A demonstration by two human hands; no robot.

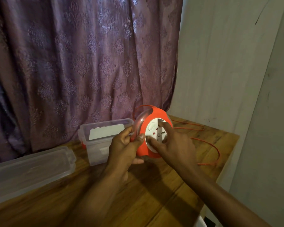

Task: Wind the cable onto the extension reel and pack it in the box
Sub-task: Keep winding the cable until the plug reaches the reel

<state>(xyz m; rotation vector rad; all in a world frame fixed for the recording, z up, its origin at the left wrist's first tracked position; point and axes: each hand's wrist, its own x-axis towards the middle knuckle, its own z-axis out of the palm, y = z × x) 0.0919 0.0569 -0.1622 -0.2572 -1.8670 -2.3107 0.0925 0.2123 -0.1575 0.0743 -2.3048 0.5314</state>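
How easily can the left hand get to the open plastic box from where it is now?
Probably easily: the left hand is right beside the open plastic box with nothing between, but it grips the reel, so it is not free.

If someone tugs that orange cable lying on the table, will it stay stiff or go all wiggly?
Probably wiggly: the cable is thin and lies in loose curves on the table, so it looks floppy. It likely weighs little and would slide easily on the smooth wood. It runs toward the reel, so a tug might pull on that too.
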